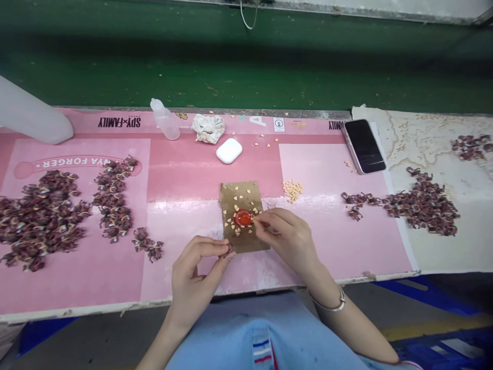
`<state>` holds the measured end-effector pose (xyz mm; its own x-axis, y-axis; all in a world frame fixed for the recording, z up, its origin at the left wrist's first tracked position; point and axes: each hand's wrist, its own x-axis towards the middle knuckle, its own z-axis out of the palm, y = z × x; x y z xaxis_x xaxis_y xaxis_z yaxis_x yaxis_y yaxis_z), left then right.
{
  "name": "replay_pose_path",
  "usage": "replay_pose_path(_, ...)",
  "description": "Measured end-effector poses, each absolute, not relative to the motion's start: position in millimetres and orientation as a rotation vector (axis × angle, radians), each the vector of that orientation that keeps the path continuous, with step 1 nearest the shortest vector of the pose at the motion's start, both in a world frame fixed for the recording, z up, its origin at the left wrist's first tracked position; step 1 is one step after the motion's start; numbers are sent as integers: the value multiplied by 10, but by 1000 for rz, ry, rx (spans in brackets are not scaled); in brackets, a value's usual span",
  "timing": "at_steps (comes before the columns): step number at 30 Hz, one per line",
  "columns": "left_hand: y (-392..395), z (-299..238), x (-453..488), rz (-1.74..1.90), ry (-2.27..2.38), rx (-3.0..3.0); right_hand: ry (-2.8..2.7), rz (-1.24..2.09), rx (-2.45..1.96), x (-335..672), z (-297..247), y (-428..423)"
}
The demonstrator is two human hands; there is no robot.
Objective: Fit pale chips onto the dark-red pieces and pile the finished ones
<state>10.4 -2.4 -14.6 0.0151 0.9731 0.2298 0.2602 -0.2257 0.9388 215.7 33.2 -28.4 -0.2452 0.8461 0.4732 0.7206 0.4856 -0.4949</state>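
My left hand (196,270) pinches a small dark maroon bow-like piece (230,248) between thumb and forefinger, just below a brown card (242,216). My right hand (283,234) has its fingers pinched together at the edge of a red cap (242,218) that sits on the card; whatever it holds there is too small to name. Tiny cream heart-shaped bits (235,199) are scattered over the card around the cap.
Heaps of dark maroon pieces lie on the pink mat at left (42,216) and right (419,203). A small pile of cream bits (292,189), a white earbud case (229,150), a glue bottle (165,119), crumpled tissue (208,127) and a phone (363,146) lie farther back.
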Motion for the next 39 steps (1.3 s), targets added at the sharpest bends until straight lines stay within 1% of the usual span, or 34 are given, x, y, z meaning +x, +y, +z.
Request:
replay_pose_path(18, -3, -168, 97, 1288, 1320, 1651, -2036, 139, -1282, 2134, -318, 350)
replay_pose_path(22, 0, -168, 111, 1340, 1335, 1756, -1943, 279, -1238, 2084, -143, 314)
replay_pose_path(25, 1, -177, 102, 1367, 1349, 1972, -1849, 467, -1208, 2000, -11, 262)
replay_pose_path(27, 1, -190, 92, 1378, 1353, 2101, -1798, 535, -1188, 1938, 25, 235)
replay_pose_path(31, -17, -210, 68, 1351, 1348, 2201, -1748, 588, -1173, 1847, 4, 227)
replay_pose_path(39, -55, -223, 67, 1328, 1308, 2234, -1769, 581, -1163, 1809, -29, 246)
